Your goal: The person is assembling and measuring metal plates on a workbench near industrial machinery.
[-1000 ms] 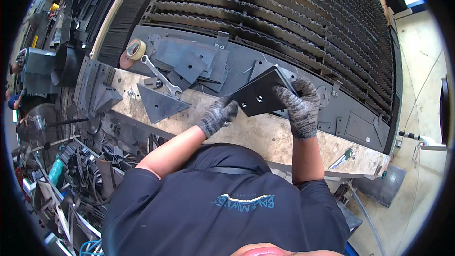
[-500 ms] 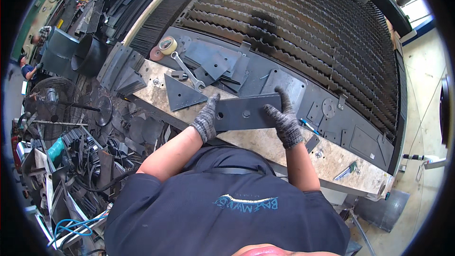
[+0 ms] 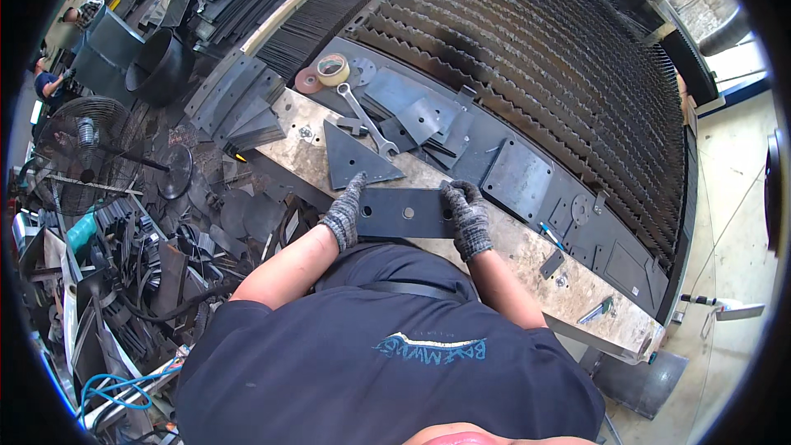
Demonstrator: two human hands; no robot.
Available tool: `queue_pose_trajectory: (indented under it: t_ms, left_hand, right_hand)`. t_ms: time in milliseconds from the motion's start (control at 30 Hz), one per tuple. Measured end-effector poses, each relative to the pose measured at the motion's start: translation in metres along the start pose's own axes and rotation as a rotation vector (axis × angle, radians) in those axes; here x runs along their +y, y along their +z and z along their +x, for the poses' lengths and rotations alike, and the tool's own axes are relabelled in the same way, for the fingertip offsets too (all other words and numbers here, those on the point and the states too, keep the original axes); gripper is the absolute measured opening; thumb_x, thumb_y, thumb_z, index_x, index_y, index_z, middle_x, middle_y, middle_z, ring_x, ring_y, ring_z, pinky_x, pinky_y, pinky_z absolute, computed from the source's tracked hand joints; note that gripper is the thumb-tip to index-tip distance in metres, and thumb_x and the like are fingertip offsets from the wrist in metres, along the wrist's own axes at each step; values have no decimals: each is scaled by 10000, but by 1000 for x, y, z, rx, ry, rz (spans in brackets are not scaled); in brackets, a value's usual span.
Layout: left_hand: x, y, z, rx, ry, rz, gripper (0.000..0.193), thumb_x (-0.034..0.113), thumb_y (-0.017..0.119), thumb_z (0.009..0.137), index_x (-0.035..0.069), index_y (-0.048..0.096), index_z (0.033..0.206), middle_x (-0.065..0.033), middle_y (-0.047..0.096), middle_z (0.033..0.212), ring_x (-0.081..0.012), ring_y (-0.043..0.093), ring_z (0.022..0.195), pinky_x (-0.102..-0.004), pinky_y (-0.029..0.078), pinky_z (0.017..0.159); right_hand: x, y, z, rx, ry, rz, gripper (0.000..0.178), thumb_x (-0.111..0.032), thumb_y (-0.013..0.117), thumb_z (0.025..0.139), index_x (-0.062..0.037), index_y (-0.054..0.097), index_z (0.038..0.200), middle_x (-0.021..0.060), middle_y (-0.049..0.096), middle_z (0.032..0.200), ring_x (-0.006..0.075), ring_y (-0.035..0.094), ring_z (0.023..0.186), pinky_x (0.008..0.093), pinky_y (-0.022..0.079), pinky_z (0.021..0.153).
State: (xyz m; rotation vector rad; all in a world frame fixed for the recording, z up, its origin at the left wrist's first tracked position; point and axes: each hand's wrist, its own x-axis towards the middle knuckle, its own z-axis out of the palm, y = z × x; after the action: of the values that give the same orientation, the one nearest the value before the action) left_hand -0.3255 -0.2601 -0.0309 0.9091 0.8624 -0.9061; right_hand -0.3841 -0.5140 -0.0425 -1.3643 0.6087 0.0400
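A dark rectangular metal plate [image 3: 395, 228] with a row of round holes is held level in front of my waist, over the near edge of the bench. My left hand [image 3: 346, 213], in a grey knitted glove, grips its left end. At the right end my gloved right hand [image 3: 468, 222] has its fingers wrapped round the edge. Just beyond the plate lies a triangular metal plate [image 3: 350, 161] with a small hole. Behind that rests a combination wrench [image 3: 362, 119], near a roll of tape [image 3: 333, 70] and a reddish disc [image 3: 308, 80].
A slatted cutting bed [image 3: 527, 58] fills the far side. On the bench lie a square plate with corner holes [image 3: 517, 177], a flanged disc [image 3: 580, 210] and a utility knife [image 3: 595, 311]. Scrap metal [image 3: 140, 264] and a floor fan [image 3: 86, 144] stand left. Two people are at the far left.
The plate has come down and nearer my body, with both hands still on it. My right hand's raised fingers have folded round its end. The whole view has shifted slightly.
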Motion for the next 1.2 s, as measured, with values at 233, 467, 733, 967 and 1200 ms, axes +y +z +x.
queue_pose_trajectory:
  t_ms: [233,467,733,967,1200]
  left_hand:
    - [67,-45,21,100,337,-7,530,534,633,1000,104,671,1308,-69,743,1146,-257,711,955,-428,587,849]
    - [150,-61,63,339,463,584,473,415,628,1014,33,672,1290,-103,745,1098,-251,707,911,-408,570,820]
    - [175,-109,134,349,734,954,536,500,516,1015,70,712,1267,-224,715,1247,-391,672,1160,-466,499,1014]
    - [172,-122,141,375,759,972,525,497,527,1002,71,718,1242,-235,716,1212,-415,653,1165,-481,485,1024]
    - [164,-100,115,463,884,899,391,402,593,1007,65,707,1168,-193,738,1140,-390,683,1091,-475,509,973]
  right_hand:
    - [19,60,15,70,-31,-231,416,-319,785,938,-78,636,1243,77,701,1020,170,652,835,337,557,718]
    - [31,107,26,-110,83,-611,1239,-403,1004,600,-32,297,1548,233,606,1320,312,659,1143,423,597,918]
    - [70,147,51,-72,105,-531,1094,-480,928,716,-24,361,1534,227,678,1241,328,702,1123,417,635,781]
    - [65,155,54,-87,164,-490,1024,-444,906,744,-61,380,1535,232,671,1239,358,701,1096,440,603,898]
    - [112,138,85,-31,22,-567,949,-441,882,750,-70,463,1517,246,603,1397,382,608,1281,418,482,1107]
